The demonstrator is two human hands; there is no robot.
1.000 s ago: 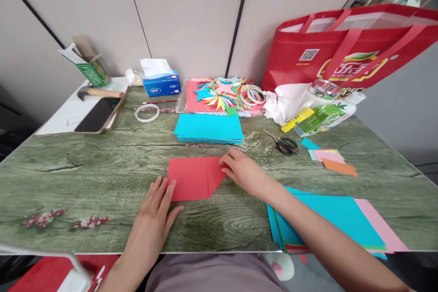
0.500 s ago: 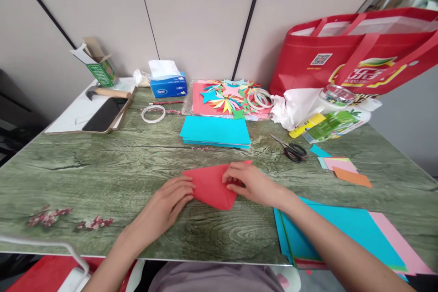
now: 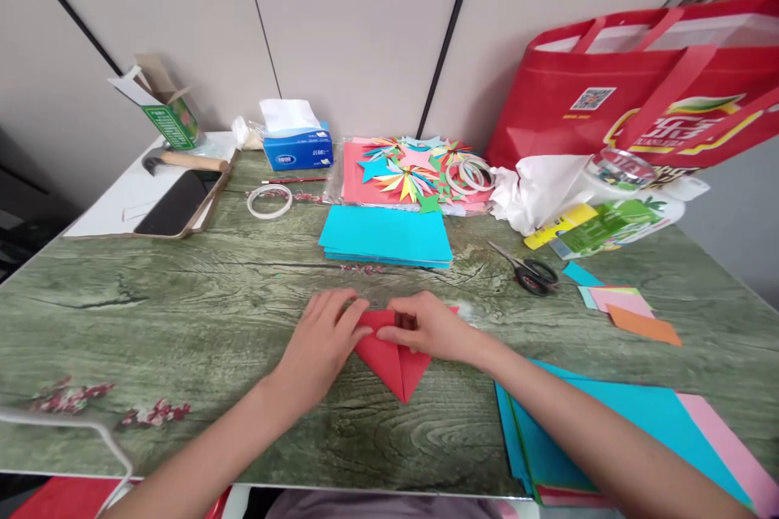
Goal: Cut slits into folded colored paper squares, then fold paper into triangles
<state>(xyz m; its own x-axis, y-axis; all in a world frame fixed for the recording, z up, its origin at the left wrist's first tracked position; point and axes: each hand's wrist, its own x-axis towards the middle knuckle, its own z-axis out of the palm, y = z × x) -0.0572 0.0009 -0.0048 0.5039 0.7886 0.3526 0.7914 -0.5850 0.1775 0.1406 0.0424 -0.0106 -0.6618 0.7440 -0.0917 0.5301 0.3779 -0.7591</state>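
Observation:
A folded sheet of red paper [image 3: 395, 361] lies on the table before me, its point towards me and a crease running down to it. My left hand [image 3: 325, 340] grips its left side, thumb on top and fingers curled over the far edge. On the right part, my right hand [image 3: 423, 328] pinches a folded flap between thumb and fingers and covers much of that side. Just beyond the hands is a stack of blue paper [image 3: 386, 233]. Black-handled scissors [image 3: 529, 272] lie to the right, slightly open.
More coloured sheets [image 3: 633, 430] lie at the front right, under my right forearm. Paper scraps [image 3: 633, 308], a glue stick [image 3: 560, 227] and a red bag [image 3: 548, 113] are on the right. Paper stars [image 3: 414, 170], a tissue box [image 3: 298, 147], tape roll [image 3: 269, 201], phone [image 3: 176, 203] and hammer [image 3: 188, 160] stand further back.
The red paper has turned so its point faces me. My left hand has moved right and away from me, closing on the paper's far edge; my right hand still pinches its right side.

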